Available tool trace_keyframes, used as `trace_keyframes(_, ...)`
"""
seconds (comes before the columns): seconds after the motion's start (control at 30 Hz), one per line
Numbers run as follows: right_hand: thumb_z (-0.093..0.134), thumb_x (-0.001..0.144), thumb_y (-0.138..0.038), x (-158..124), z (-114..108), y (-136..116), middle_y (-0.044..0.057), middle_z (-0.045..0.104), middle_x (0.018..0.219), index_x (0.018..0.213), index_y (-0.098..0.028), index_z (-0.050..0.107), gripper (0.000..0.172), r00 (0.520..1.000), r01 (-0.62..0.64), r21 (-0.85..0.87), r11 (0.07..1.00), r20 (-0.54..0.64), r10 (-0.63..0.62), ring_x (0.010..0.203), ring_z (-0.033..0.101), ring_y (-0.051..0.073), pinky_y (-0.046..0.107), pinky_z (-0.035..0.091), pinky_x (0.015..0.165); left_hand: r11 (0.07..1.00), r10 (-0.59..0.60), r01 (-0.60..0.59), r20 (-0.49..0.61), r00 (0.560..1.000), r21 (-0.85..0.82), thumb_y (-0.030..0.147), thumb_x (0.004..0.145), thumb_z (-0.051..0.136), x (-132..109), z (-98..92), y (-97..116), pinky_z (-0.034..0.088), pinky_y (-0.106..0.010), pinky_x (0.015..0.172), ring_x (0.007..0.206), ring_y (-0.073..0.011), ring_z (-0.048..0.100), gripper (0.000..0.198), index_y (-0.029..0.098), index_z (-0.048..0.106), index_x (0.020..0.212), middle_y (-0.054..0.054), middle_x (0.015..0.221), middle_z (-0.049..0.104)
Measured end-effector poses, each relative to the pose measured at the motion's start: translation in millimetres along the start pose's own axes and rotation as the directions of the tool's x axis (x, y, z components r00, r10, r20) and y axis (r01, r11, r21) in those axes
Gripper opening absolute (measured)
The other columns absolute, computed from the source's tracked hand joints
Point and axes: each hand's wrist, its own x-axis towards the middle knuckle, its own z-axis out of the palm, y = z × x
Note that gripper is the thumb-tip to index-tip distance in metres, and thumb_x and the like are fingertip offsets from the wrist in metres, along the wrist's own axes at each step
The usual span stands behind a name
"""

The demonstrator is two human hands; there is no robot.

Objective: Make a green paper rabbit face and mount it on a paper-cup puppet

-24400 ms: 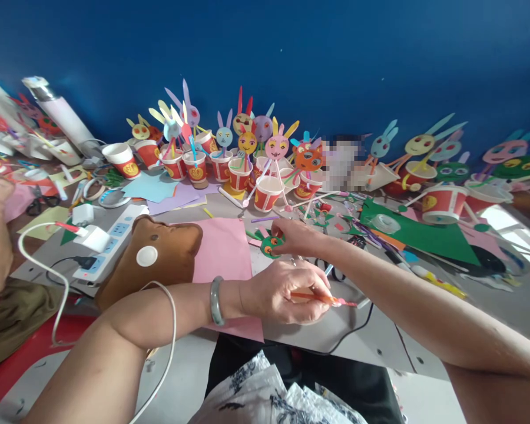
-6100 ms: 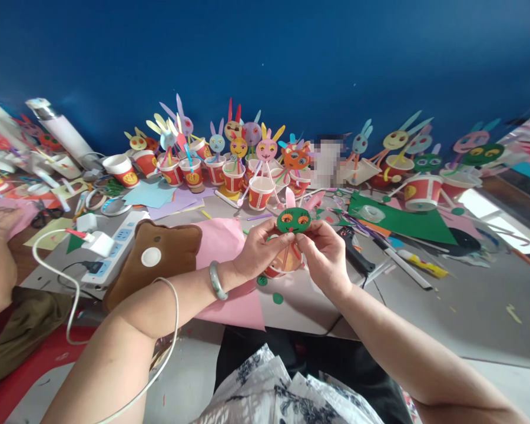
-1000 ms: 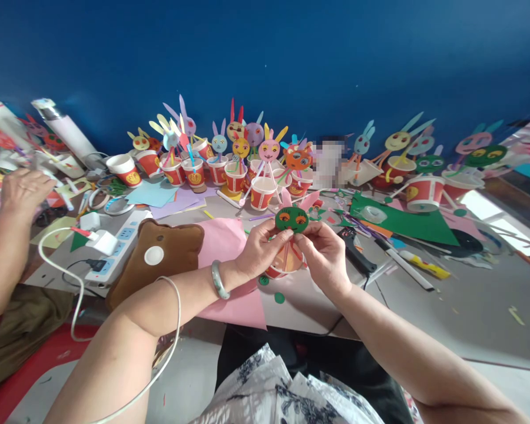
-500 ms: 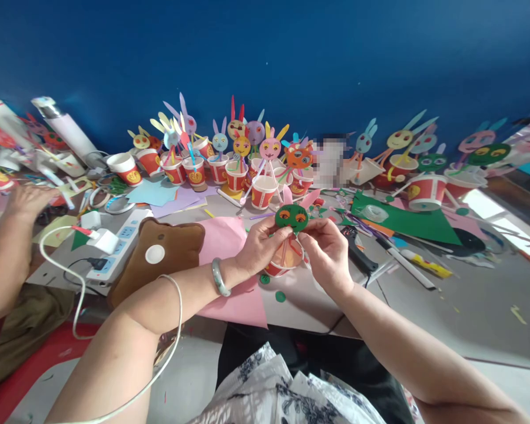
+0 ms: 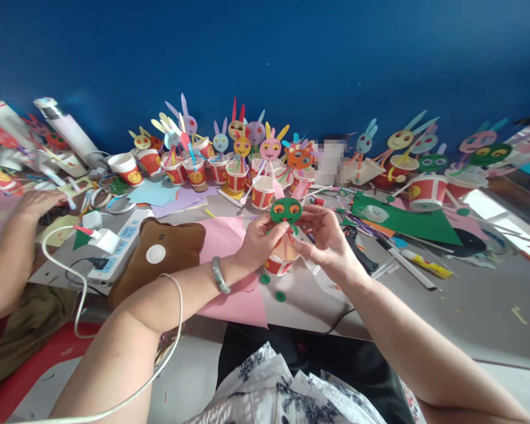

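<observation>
My left hand pinches the lower edge of a green round paper rabbit face between thumb and fingers. The face has pink ears, orange eyes and a drawn mouth. Just below it stands a red-and-white paper cup, partly hidden by my hands. My right hand is at the right side of the face, thumb and fingers apart; whether its fingertips touch the face is hard to see. Two small green paper discs with dark marks lie on the table in front of the cup.
Paper cups with rabbit faces line the blue wall. To the left are a brown bear-shaped pad, a power strip and another person's arm. Green paper and a black-handled tool lie right. A white cable crosses my left arm.
The green face has shifted slightly left and up, tilting a little. My right hand's thumb and fingers have spread apart, where they were pinched at the face's lower right edge.
</observation>
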Motion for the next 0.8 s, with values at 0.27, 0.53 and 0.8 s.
trace_keyframes(0.27,0.094,0.064,-0.040,-9,-2,-2,0.013,0.064,0.137,0.158,-0.031,0.033,0.112,0.981,-0.042,-0.188,0.981,0.178,0.076,0.133,0.058,0.034,0.055,0.048,0.111,0.999,-0.030,0.030,0.020,0.999,0.027,0.032,0.082,0.073,-1,-2.2,7,0.052,-0.031,0.086,0.088,-0.0164,0.066,0.018,0.018,0.069,0.092,-0.003,0.092,0.073)
trace_keyframes(0.53,0.088,0.072,-0.034,-13,3,6,0.012,0.069,0.130,0.158,-0.031,0.031,0.104,0.981,-0.094,-0.050,0.994,0.163,0.101,0.118,0.068,0.029,0.039,0.063,0.082,0.995,-0.092,0.087,0.103,0.990,0.049,0.031,0.084,0.064,-4,-4.4,20,0.053,-0.032,0.084,0.087,-0.0190,0.068,0.017,0.018,0.069,0.095,-0.005,0.093,0.075)
trace_keyframes(0.8,0.089,0.069,-0.033,1,-17,8,0.011,0.069,0.132,0.153,-0.030,0.037,0.098,0.999,-0.019,-0.082,0.996,0.045,0.023,0.127,0.064,0.029,0.048,0.051,0.108,0.995,-0.024,0.027,-0.035,0.999,0.092,0.040,0.091,0.062,6,-9.5,20,0.048,-0.035,0.101,0.108,-0.0199,0.066,0.028,0.018,0.069,0.107,-0.008,0.111,0.074)
